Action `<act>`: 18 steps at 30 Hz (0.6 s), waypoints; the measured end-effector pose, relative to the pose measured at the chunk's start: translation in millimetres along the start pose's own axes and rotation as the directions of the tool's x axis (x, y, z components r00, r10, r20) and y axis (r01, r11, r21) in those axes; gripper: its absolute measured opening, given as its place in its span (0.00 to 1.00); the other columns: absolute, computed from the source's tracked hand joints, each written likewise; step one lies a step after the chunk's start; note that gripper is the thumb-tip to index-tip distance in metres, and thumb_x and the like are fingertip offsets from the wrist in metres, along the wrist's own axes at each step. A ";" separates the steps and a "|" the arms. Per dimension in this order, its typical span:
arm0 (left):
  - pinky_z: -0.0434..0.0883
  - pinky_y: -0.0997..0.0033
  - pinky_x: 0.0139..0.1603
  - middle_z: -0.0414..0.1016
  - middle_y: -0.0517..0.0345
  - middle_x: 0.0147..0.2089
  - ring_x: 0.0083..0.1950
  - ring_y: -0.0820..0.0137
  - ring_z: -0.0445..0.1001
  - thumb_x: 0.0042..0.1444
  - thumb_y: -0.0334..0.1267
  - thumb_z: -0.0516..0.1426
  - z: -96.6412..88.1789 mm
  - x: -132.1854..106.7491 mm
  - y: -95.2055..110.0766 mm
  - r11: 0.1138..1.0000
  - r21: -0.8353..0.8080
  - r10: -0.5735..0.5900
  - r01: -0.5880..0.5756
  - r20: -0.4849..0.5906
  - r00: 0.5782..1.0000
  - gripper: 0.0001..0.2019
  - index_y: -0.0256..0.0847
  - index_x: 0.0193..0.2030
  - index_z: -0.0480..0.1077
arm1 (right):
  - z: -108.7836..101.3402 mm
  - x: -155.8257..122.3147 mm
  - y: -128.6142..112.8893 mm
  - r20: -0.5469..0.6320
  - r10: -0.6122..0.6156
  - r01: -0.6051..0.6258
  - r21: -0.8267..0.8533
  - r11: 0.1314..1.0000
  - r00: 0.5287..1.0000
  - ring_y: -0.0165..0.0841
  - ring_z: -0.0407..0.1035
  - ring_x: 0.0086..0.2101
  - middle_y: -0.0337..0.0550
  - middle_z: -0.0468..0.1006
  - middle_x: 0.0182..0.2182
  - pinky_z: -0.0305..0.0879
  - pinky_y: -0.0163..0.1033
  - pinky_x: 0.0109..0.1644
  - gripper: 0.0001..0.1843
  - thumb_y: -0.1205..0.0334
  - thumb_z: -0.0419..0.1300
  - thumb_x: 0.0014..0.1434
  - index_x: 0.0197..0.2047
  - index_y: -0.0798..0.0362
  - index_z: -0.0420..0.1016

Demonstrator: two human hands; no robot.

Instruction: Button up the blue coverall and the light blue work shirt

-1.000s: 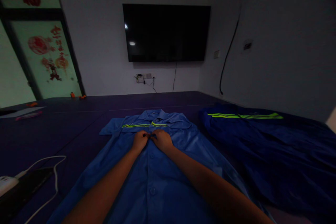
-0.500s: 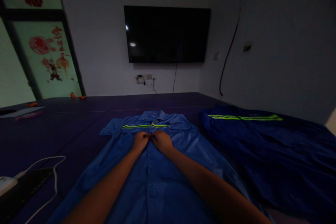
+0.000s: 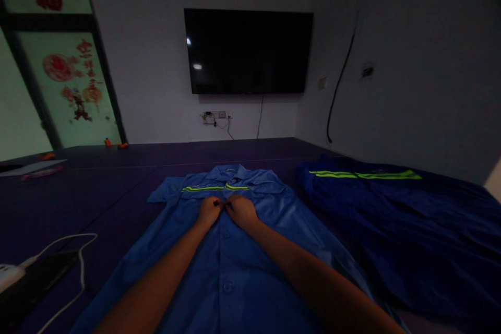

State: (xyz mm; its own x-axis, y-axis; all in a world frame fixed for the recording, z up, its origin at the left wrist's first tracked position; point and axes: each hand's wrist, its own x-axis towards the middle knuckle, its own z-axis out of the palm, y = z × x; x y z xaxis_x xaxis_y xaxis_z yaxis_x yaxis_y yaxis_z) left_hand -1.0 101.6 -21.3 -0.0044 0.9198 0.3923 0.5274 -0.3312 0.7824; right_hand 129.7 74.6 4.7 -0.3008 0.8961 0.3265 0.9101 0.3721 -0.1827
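Observation:
A light blue work shirt (image 3: 274,219) lies spread out in front of me, its collar at the far end and a yellow-green stripe (image 3: 203,188) across the chest. My left hand (image 3: 210,211) and my right hand (image 3: 241,211) meet at the front placket just below that stripe. Both have their fingertips pinched together on the shirt's front edge. Whatever button lies between the fingers is hidden. Nearer to me, a button (image 3: 227,286) shows on the placket, with another one farther up, close below my hands.
A darker blue garment (image 3: 410,229) with a yellow-green stripe lies to the right. On the left, a white cable (image 3: 83,261) curls beside a dark flat object (image 3: 43,276). A television (image 3: 248,52) hangs on the far wall. Small orange things (image 3: 122,145) lie near the door.

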 end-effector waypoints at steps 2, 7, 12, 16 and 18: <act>0.58 0.75 0.27 0.67 0.59 0.19 0.25 0.72 0.65 0.44 0.40 0.54 -0.1 -0.3 0.2 1.000 0.001 0.002 -0.002 -0.001 1.000 0.11 0.36 0.18 0.68 | 0.2 0.3 0.1 0.003 -0.004 0.004 -0.010 1.000 1.000 0.35 0.67 0.42 0.48 0.74 0.41 0.60 0.35 0.42 0.16 0.60 0.46 0.58 0.43 0.54 0.70; 0.59 0.75 0.27 0.68 0.59 0.20 0.25 0.72 0.65 0.44 0.40 0.54 -0.5 -0.9 1.0 1.000 -0.005 0.004 -0.004 -0.007 1.000 0.11 0.36 0.18 0.68 | -1.2 -0.5 -0.2 -0.009 0.005 -0.005 -0.007 1.000 1.000 0.35 0.67 0.42 0.47 0.74 0.41 0.60 0.35 0.42 0.16 0.59 0.46 0.58 0.43 0.53 0.71; 0.59 0.75 0.26 0.69 0.58 0.20 0.25 0.71 0.66 0.44 0.42 0.53 -0.6 -1.5 0.5 1.000 -0.025 -0.006 0.005 -0.010 1.000 0.12 0.36 0.19 0.69 | -2.7 -2.0 -0.9 -0.031 0.035 -0.035 -0.009 0.999 0.999 0.35 0.67 0.42 0.46 0.74 0.40 0.60 0.35 0.41 0.16 0.57 0.47 0.58 0.42 0.52 0.72; 0.60 0.74 0.27 0.71 0.56 0.21 0.26 0.70 0.68 0.44 0.43 0.53 -0.7 -2.4 0.3 0.999 -0.053 -0.011 0.011 -0.008 1.000 0.13 0.35 0.21 0.71 | -1.4 -1.3 -0.5 -0.021 0.011 -0.011 0.001 1.000 1.000 0.34 0.67 0.42 0.47 0.75 0.40 0.60 0.35 0.41 0.16 0.59 0.46 0.58 0.42 0.53 0.72; 0.61 0.74 0.27 0.73 0.55 0.23 0.27 0.69 0.69 0.44 0.43 0.53 -0.9 -2.6 0.2 0.998 -0.065 -0.011 0.010 -0.007 1.000 0.13 0.35 0.23 0.72 | -0.8 -0.6 0.0 -0.011 -0.003 0.003 0.006 1.000 1.000 0.34 0.68 0.41 0.47 0.74 0.40 0.59 0.35 0.41 0.16 0.60 0.46 0.58 0.42 0.54 0.72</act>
State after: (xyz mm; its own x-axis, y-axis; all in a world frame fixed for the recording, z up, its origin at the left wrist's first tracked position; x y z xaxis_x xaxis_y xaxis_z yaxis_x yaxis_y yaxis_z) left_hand -1.7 98.9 -21.7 -0.0163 0.9218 0.3874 0.4711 -0.3347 0.8161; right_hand 130.1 73.9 5.2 -0.3002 0.8921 0.3377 0.9075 0.3761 -0.1870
